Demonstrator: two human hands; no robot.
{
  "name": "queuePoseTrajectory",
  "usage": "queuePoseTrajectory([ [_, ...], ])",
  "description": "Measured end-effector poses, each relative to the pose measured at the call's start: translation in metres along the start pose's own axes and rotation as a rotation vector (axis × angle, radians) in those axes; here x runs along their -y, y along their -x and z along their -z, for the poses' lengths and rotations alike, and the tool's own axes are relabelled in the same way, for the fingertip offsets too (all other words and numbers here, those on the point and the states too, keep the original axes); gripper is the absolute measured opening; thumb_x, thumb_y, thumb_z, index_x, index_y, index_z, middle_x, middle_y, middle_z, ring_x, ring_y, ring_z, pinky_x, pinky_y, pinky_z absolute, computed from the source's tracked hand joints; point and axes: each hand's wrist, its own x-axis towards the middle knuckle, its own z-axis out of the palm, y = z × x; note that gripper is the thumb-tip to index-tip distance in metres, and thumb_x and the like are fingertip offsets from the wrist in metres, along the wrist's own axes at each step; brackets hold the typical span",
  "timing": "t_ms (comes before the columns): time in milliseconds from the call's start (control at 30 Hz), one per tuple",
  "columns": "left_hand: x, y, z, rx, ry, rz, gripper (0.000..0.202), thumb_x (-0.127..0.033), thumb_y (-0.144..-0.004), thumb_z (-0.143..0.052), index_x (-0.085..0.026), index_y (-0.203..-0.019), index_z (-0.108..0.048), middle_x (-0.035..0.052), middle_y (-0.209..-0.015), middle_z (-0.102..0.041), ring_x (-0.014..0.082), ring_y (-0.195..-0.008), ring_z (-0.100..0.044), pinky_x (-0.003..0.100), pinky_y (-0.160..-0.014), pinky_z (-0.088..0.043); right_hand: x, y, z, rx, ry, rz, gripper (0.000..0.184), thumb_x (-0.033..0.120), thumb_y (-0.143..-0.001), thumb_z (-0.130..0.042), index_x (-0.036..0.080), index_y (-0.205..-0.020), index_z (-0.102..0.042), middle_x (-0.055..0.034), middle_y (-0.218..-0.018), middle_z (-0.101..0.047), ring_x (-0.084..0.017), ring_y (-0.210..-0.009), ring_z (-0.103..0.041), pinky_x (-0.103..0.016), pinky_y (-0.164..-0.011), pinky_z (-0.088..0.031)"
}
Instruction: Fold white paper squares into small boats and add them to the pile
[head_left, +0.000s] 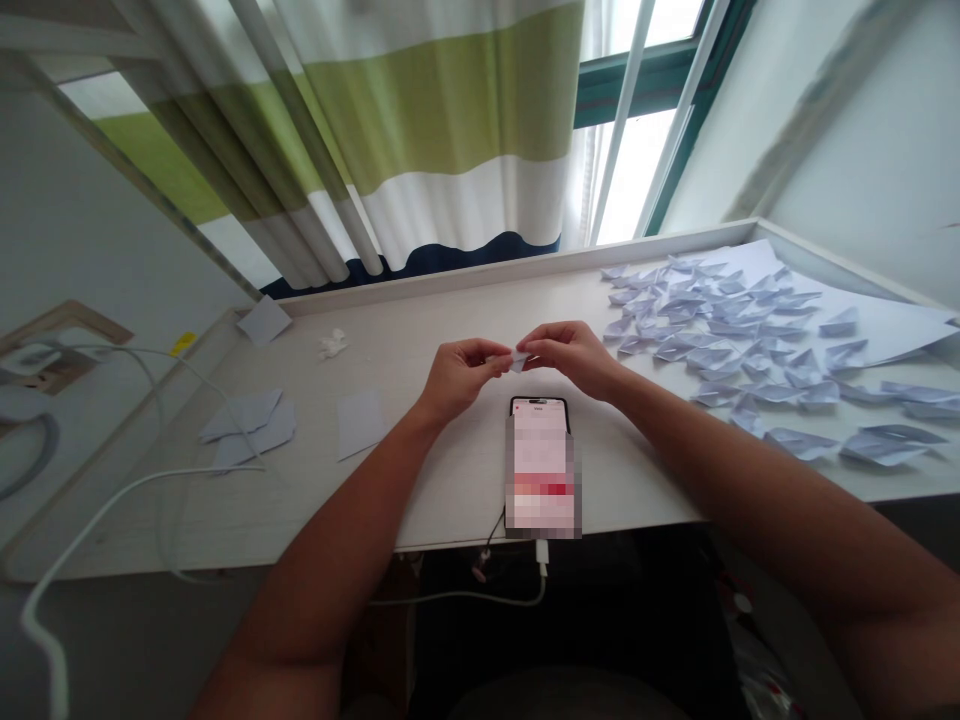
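A small piece of folded white paper (pixel 519 361) is pinched between my two hands, above the middle of the white desk. My left hand (pixel 466 376) grips its left side with thumb and fingers. From the right, my right hand (pixel 571 352) pinches the other side, and the fingers cover much of the paper. Just below the hands lies a phone (pixel 538 440) with its screen lit. Many folded paper boats (pixel 720 320) are spread over the right part of the desk.
Flat paper sheets (pixel 251 425) and a single sheet (pixel 361 424) lie on the left. A crumpled tissue (pixel 332 343) sits farther back. A white charging cable (pixel 480 598) runs to the phone's lower end. Large white sheets (pixel 877 310) lie at the back right.
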Motion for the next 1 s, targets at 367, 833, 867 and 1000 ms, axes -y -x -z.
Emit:
queuePoseTrajectory([
  [367,0.004,0.001,0.002,0.087,-0.111,-0.022,0.033,-0.048,-0.083,-0.092,-0.018,-0.095,-0.085,0.0105,-0.092,-0.084,0.0214,-0.084,-0.077,0.035,-0.08,-0.059,-0.001,0.004,-0.006,-0.02,0.363,0.229,0.03,0.045,-0.091,-0.083,0.022,-0.108,-0.076,-0.0046,-0.089,-0.082,-0.022,-0.083,-0.078,-0.044,-0.087,-0.064],
  [833,0.009,-0.002,0.003,-0.176,-0.545,-0.662,0.007,-0.023,-0.097,-0.08,-0.026,-0.092,-0.083,0.0061,-0.103,-0.077,0.0224,-0.103,-0.071,0.037,-0.086,-0.058,0.003,0.001,-0.006,-0.044,-0.106,-0.003,0.047,0.052,-0.074,-0.101,0.021,-0.101,-0.078,-0.0048,-0.092,-0.082,-0.021,-0.081,-0.081,-0.045,-0.089,-0.071],
  [867,0.009,-0.002,0.002,-0.186,-0.554,-0.646,0.006,-0.022,-0.096,-0.08,-0.027,-0.096,-0.083,0.0069,-0.108,-0.077,0.0238,-0.108,-0.07,0.039,-0.089,-0.058,0.002,0.0,-0.006,-0.062,-0.093,0.028,0.046,0.05,-0.074,-0.101,0.021,-0.101,-0.078,-0.0044,-0.092,-0.082,-0.021,-0.081,-0.081,-0.046,-0.09,-0.071],
  [1000,0.01,-0.002,0.001,-0.236,-0.375,-0.414,0.048,-0.022,-0.085,-0.084,-0.027,-0.132,-0.074,0.0114,-0.136,-0.072,0.0285,-0.126,-0.067,0.043,-0.099,-0.059,-0.003,-0.001,-0.006,-0.122,0.057,0.185,0.044,0.052,-0.077,-0.097,0.021,-0.1,-0.076,-0.0043,-0.093,-0.081,-0.02,-0.079,-0.079,-0.042,-0.082,-0.071],
])
